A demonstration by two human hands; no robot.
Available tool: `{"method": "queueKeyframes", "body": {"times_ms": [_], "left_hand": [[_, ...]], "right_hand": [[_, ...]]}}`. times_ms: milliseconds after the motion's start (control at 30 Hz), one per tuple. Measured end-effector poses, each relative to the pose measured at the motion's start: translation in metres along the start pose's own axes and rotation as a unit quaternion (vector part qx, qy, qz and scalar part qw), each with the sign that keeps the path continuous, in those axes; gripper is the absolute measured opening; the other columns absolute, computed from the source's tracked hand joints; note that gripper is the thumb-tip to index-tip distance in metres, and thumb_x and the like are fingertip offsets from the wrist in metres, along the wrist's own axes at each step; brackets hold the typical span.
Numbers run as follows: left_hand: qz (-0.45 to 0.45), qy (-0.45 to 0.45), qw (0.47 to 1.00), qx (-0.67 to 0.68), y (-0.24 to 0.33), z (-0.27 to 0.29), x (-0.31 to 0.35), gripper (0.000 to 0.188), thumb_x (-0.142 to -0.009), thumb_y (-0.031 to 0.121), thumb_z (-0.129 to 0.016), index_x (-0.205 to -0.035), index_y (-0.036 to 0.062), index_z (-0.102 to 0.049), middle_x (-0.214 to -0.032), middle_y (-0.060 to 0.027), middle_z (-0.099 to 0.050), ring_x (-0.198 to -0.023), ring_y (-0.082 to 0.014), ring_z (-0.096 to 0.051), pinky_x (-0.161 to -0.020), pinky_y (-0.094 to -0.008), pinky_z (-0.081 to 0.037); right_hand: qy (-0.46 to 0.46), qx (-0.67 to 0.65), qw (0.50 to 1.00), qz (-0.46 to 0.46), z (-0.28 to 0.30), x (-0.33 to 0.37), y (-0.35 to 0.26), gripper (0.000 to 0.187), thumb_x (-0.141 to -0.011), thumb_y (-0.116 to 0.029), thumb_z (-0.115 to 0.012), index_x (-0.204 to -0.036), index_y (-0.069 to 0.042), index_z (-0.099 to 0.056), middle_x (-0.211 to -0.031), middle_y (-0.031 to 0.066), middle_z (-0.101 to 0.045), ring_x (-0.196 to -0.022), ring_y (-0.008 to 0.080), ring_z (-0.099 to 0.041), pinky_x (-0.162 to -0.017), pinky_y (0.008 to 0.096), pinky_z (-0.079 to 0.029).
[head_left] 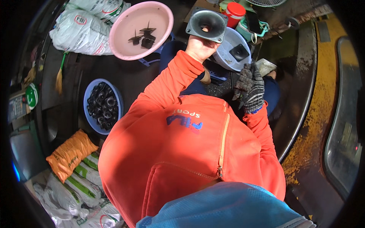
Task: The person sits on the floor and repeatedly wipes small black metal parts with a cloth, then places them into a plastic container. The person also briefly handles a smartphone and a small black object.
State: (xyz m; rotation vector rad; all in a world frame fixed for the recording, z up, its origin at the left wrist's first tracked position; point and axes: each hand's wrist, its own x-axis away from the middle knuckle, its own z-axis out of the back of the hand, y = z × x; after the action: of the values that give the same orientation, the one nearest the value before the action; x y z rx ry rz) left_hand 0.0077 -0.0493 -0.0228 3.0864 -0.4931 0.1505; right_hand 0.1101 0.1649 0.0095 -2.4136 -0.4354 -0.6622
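Observation:
My left hand (pixel 199 47), bare, holds up a black square horn-shaped part (pixel 207 24) with a round flared mouth, raised in front of me at the top centre. My right hand (pixel 250 86) wears a grey knitted glove and hangs lower, near my knee, with its fingers curled; a small dark tip shows below it, and I cannot tell what it is. My orange zip jacket fills the middle of the view.
A pink basin (pixel 125 45) with a few black parts stands at upper left. A blue bowl (pixel 88 110) of black ring parts is at left. A grey-blue basin (pixel 228 57) with one black part lies ahead. Filled sacks (pixel 78 32) and an orange bag (pixel 70 154) lie around.

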Motion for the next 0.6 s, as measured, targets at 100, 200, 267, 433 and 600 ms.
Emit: {"method": "queueKeyframes", "body": {"times_ms": [100, 200, 267, 433, 600], "left_hand": [[0.005, 0.019, 1.000, -0.009, 0.012, -0.006, 0.013, 0.028, -0.088, 0.032, -0.053, -0.105, 0.0106, -0.060, -0.106, -0.0039, -0.064, -0.094, -0.0213, -0.060, -0.078, -0.0397, -0.048], [0.003, -0.036, 0.993, -0.109, 0.024, -0.018, 0.031, 0.022, -0.086, 0.027, -0.053, -0.098, 0.0101, -0.059, -0.091, -0.0042, -0.062, -0.071, -0.0209, -0.056, -0.061, -0.0355, -0.045], [-0.017, -0.054, 0.983, -0.173, 0.036, -0.022, 0.044, 0.017, -0.083, 0.023, -0.055, -0.092, 0.0091, -0.057, -0.074, -0.0026, -0.054, -0.057, -0.0169, -0.045, -0.052, -0.0308, -0.038], [-0.013, -0.079, 0.991, -0.103, 0.081, -0.003, 0.081, 0.015, -0.083, 0.025, -0.056, -0.084, 0.0096, -0.057, -0.063, -0.0017, -0.050, -0.051, -0.0130, -0.042, -0.050, -0.0261, -0.036], [-0.098, -0.036, 0.990, -0.099, 0.144, 0.060, 0.141, 0.012, -0.082, 0.022, -0.058, -0.077, 0.0118, -0.056, -0.066, -0.0001, -0.051, -0.054, -0.0118, -0.043, -0.050, -0.0257, -0.036]], "right_hand": [[0.000, -0.033, 0.999, -0.015, 0.017, -0.023, -0.010, 0.026, -0.097, -0.034, -0.045, -0.086, -0.013, -0.055, -0.060, -0.0036, -0.046, -0.042, 0.0100, -0.038, -0.038, 0.0253, -0.031], [0.048, -0.007, 0.999, 0.002, 0.035, -0.047, -0.008, 0.025, -0.096, -0.033, -0.045, -0.086, -0.013, -0.055, -0.057, -0.0036, -0.044, -0.042, 0.0102, -0.037, -0.038, 0.0249, -0.031], [0.085, 0.014, 0.996, 0.006, 0.047, -0.058, -0.004, 0.025, -0.095, -0.034, -0.046, -0.087, -0.013, -0.056, -0.058, -0.0036, -0.045, -0.042, 0.0107, -0.037, -0.039, 0.0256, -0.033], [-0.280, -0.069, 0.953, -0.090, 0.075, -0.065, -0.003, 0.036, -0.097, -0.037, -0.040, -0.109, -0.007, -0.057, -0.091, 0.0023, -0.060, -0.079, 0.0172, -0.057, -0.066, 0.0342, -0.050], [-0.049, -0.009, 0.996, -0.074, 0.100, -0.074, -0.014, 0.034, -0.096, -0.026, -0.042, -0.116, -0.001, -0.053, -0.106, 0.0112, -0.059, -0.094, 0.0211, -0.058, -0.084, 0.0330, -0.048]]}}
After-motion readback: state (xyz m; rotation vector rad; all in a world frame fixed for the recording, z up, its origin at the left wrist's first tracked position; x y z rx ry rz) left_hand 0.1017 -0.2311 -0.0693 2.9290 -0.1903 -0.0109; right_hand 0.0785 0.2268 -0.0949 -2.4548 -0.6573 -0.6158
